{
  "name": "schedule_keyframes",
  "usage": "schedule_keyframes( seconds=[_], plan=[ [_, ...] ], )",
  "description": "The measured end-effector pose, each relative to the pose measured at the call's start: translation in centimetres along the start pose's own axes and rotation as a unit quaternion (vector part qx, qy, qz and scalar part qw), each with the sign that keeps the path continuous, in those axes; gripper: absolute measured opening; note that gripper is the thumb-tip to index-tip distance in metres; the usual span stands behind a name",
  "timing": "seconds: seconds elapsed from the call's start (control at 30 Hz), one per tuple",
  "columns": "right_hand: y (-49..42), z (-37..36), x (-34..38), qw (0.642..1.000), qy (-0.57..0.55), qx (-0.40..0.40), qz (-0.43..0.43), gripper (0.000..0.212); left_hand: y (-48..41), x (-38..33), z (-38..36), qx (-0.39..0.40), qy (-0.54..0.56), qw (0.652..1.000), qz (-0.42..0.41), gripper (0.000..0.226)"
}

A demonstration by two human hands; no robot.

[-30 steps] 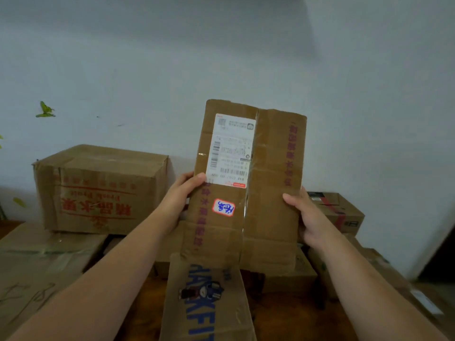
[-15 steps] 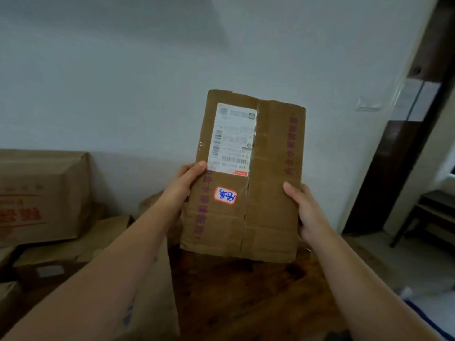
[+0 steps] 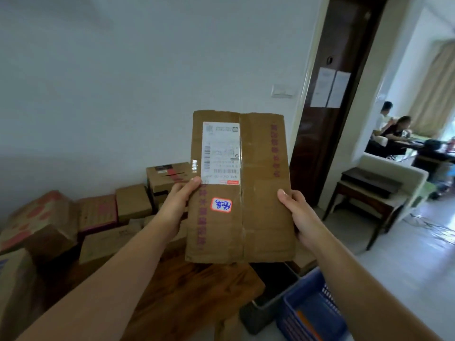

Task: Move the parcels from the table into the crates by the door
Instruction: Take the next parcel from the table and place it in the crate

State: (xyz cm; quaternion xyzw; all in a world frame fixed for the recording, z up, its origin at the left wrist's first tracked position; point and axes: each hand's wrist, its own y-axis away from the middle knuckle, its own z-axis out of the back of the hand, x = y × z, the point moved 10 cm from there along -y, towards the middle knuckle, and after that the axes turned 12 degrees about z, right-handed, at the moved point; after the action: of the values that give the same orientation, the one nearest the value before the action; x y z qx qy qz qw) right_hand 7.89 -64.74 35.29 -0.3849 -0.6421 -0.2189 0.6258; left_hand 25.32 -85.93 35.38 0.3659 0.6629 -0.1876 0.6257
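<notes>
- Cardboard, brown and flat: the parcel (image 3: 258, 217) is held up in the air at mid-view. It stands upright with its broad face toward the camera, clear of the counter (image 3: 187, 296) below it.
- The left hand (image 3: 177, 200) grips the parcel's left edge, thumb laid over the front just below the white shipping label (image 3: 220, 153). Its fingers are hidden behind the parcel.
- The right hand (image 3: 302, 215) grips the right edge slightly lower, thumb on the front and fingers wrapped behind.
- A small red-bordered sticker (image 3: 221, 205) with blue handwriting sits under the label. Purple print runs down both long sides, and a clear tape seam runs down the middle.
- The counter is dark reddish wood. Cardboard boxes (image 3: 133, 201) of several sizes crowd its left and far side against the pale wall.
- At the lower right, just beside the counter, stands a blue crate (image 3: 312, 311) with slotted walls, and a grey crate (image 3: 268, 299) stands close on its left. Something orange lies in the blue one, too blurred to identify.
- A dark wooden door (image 3: 327, 119) stands to the right of the parcel, with two paper sheets (image 3: 330, 88) stuck on it and a wall switch (image 3: 283, 91) beside its frame.
- Beyond the doorway are a small side table (image 3: 366, 193) and, further off, two people (image 3: 394, 129) at a desk.
</notes>
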Motion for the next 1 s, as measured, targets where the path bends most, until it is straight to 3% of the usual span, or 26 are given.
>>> schedule_keyframes(
  seconds=[0.13,0.2,0.37,0.47,0.53,0.6,0.8,1.0],
  plan=[
    [-2.8,6.0,-3.3,0.999,0.009,-0.032,-0.030,0.044,-4.6,2.4,-5.4,0.014,-0.019,0.999,0.022,0.052],
    [-5.1,8.3,-4.7,0.998,0.048,-0.027,-0.039,0.049,-7.4,3.8,-7.6,0.019,-0.017,0.999,0.037,0.050],
    [-12.3,12.3,-5.7,0.998,0.045,0.011,-0.040,0.059,-14.9,5.2,-13.7,0.071,-0.082,0.991,0.082,0.083],
    [-16.8,15.5,-6.0,0.997,0.066,-0.004,-0.044,0.084,-18.9,4.7,-17.7,0.106,-0.098,0.986,0.087,0.064],
    [-19.7,17.9,-6.4,0.996,0.071,-0.020,-0.044,0.086,-22.3,4.7,-20.4,0.113,-0.110,0.984,0.087,0.045],
    [-21.6,20.0,-7.3,0.995,0.076,-0.030,-0.064,0.087,-24.7,5.1,-22.6,0.117,-0.113,0.982,0.092,0.040],
    [-27.4,26.8,-11.8,0.992,0.072,-0.028,-0.098,0.082,-31.1,8.2,-27.8,0.052,-0.121,0.982,0.138,0.071],
    [-33.4,34.1,-15.7,0.991,0.035,0.006,-0.129,0.082,-36.1,12.5,-35.4,0.087,-0.109,0.961,0.239,0.071]
  ],
)
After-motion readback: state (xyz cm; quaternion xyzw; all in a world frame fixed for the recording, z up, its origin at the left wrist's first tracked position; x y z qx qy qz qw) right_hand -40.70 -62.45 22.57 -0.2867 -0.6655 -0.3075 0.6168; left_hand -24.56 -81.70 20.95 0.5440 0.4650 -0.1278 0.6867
